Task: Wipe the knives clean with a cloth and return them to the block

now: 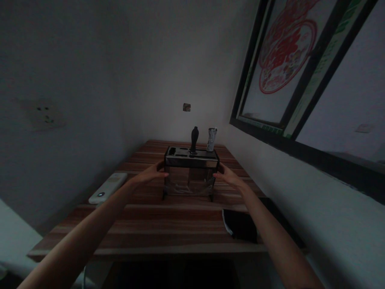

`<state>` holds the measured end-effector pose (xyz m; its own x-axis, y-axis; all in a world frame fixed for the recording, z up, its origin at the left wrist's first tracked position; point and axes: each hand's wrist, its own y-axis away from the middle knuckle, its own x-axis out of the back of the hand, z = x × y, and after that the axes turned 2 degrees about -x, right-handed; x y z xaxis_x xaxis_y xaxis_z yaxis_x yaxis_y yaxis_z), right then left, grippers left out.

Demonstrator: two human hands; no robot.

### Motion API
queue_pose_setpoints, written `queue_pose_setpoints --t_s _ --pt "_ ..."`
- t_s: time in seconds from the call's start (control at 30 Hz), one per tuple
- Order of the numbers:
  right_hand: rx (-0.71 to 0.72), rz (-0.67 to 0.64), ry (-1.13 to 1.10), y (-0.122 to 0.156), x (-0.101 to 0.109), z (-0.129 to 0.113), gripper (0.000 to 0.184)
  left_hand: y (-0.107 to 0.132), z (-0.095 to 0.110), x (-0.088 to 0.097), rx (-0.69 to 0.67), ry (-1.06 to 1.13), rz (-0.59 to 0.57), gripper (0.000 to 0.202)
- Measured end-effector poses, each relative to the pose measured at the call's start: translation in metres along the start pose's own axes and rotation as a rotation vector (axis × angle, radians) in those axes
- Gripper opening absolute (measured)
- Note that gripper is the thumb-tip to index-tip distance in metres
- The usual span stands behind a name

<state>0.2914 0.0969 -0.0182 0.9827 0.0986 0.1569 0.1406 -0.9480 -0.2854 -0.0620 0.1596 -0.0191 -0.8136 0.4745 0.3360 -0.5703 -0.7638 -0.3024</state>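
A knife holder (190,182) with clear walls and a dark slotted top stands upright on the wooden table. From one slot rises a black handle (195,137); whatever is below it is hard to make out. A silvery, crumpled-looking upright piece (211,139) stands at the top's right rear, its kind unclear. My left hand (153,172) is closed against the holder's left side, thumb at the front edge. Opposite it, my right hand (226,175) grips the right side the same way. The far fingers of both hands are partly hidden behind the holder.
On the table (150,230), a white oblong device (108,188) lies at left, beyond my left forearm. A black flat item (240,225) rests near the front edge, close to my right forearm. Walls border the table; a dark-framed window or mirror (267,134) is at right.
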Motion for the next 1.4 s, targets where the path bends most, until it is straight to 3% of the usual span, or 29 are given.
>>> queue_pose_setpoints --t_s 0.43,0.7,1.0,1.4 --pt "0.006 0.079 -0.01 -0.007 0.002 0.01 0.059 -0.002 0.002 -0.005 0.011 0.024 0.071 0.076" --pt "0.006 0.077 -0.028 -0.008 0.013 0.011 0.054 -0.007 0.015 -0.01 0.002 0.036 0.064 0.073" --pt "-0.01 0.074 -0.031 -0.004 0.058 0.011 0.053 -0.035 0.016 -0.035 -0.035 0.086 0.005 0.074" --pt "-0.131 0.129 -0.034 0.034 0.126 0.009 0.05 -0.078 0.01 -0.104 -0.08 0.209 -0.01 0.077"
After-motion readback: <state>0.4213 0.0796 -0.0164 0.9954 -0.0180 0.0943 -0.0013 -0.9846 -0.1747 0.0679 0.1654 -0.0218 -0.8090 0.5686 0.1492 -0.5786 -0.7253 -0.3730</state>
